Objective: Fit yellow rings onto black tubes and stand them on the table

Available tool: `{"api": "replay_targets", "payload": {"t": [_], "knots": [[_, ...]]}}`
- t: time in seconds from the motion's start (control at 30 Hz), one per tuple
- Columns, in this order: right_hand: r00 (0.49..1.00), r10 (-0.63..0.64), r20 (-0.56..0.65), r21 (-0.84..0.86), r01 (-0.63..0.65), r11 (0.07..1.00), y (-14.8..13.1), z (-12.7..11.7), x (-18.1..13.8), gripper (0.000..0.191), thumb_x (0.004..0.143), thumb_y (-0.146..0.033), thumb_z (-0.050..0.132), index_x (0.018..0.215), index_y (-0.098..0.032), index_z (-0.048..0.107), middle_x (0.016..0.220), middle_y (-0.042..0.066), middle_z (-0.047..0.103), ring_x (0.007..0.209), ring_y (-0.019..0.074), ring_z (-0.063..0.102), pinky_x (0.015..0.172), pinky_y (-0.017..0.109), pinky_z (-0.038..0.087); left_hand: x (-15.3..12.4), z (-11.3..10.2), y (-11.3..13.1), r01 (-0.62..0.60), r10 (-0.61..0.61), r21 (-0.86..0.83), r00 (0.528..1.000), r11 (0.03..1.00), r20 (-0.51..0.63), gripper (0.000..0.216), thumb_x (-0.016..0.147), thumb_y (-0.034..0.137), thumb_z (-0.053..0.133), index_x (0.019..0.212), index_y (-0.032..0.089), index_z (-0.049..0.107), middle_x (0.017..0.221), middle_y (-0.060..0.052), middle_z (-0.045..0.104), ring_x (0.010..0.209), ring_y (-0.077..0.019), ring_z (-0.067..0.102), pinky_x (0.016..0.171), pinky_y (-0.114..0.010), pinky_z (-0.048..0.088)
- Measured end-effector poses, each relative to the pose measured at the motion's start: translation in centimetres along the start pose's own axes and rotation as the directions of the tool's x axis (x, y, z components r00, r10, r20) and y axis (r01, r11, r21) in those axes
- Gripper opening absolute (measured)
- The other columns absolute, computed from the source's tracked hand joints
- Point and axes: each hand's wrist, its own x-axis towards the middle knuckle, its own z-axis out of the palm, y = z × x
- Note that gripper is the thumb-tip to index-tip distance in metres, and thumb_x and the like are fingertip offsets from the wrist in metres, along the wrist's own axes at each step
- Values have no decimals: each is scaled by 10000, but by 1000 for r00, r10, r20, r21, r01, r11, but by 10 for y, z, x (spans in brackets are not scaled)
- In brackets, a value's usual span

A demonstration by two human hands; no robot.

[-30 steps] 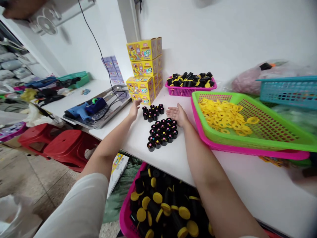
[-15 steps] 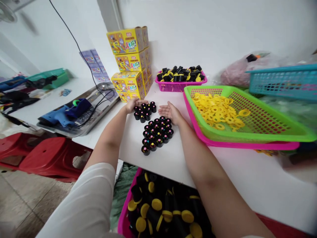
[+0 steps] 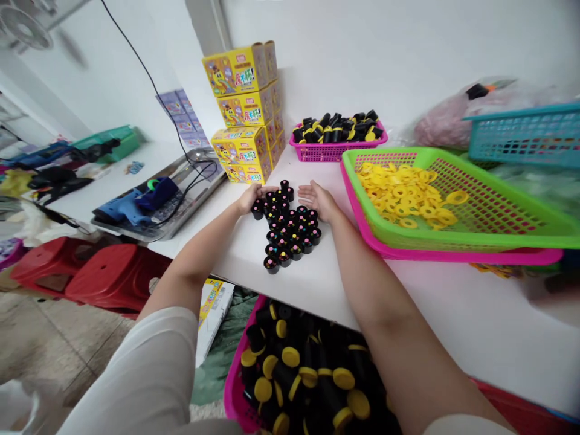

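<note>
The far group of small black plastic caps [image 3: 286, 226] now sits closed up against the near cluster on the white table [image 3: 453, 314]. Left hand [image 3: 250, 198] and right hand [image 3: 319, 200], both open-palmed, flank it, left touching. A green mesh tray of yellow rings [image 3: 489, 232] lies right.

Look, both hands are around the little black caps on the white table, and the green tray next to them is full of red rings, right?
Not quite: the rings in the green tray are yellow, as the head view shows. The left hand and right hand do flank the little black caps on the white table.
</note>
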Motion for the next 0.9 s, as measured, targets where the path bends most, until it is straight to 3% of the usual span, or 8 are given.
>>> {"api": "replay_targets", "payload": {"t": [0.2,0.4,0.57,0.77,0.9], "knots": [[1000,10,10,-5,-10,1000,1,2,0,374,1033,-493,483,973,-190,694,1288,117,710,1259,228,644,1117,384,514,-9,7,-14,-51,50,-13,997,999,-63,622,989,396,221,1293,119,687,1162,-119,788,1181,-337,687,1070,-468,515],[999,25,20,9,-26,1000,1,5,-2,351,1046,-427,479,945,-182,709,1187,121,752,1203,226,684,1145,391,498,-19,18,-30,-103,103,8,988,995,-115,644,986,422,180,1287,114,659,1203,-124,769,1190,-327,676,1068,-453,503],[1000,10,26,9,-10,1000,2,4,-1,354,1053,-427,470,959,-181,707,1154,114,764,1141,200,710,1107,348,526,-22,9,-18,-107,121,104,983,989,-139,669,1003,498,157,1360,120,579,1307,-149,718,1261,-330,628,1129,-483,435],[1000,-30,6,-24,30,999,7,2,5,351,1039,-454,466,989,-205,708,1194,112,752,1182,207,693,1091,377,536,22,13,11,-143,178,249,976,958,-125,672,1014,587,175,1414,198,550,1513,-100,587,1447,-279,469,1204,-405,326],[985,-158,-68,-90,152,984,8,-1,7,274,992,-429,523,1093,-250,704,1403,40,665,1415,179,522,1200,384,408,54,33,13,-129,147,313,989,941,-35,668,1010,585,233,1399,161,573,1496,-129,595,1474,-298,438,1219,-411,303]]}}
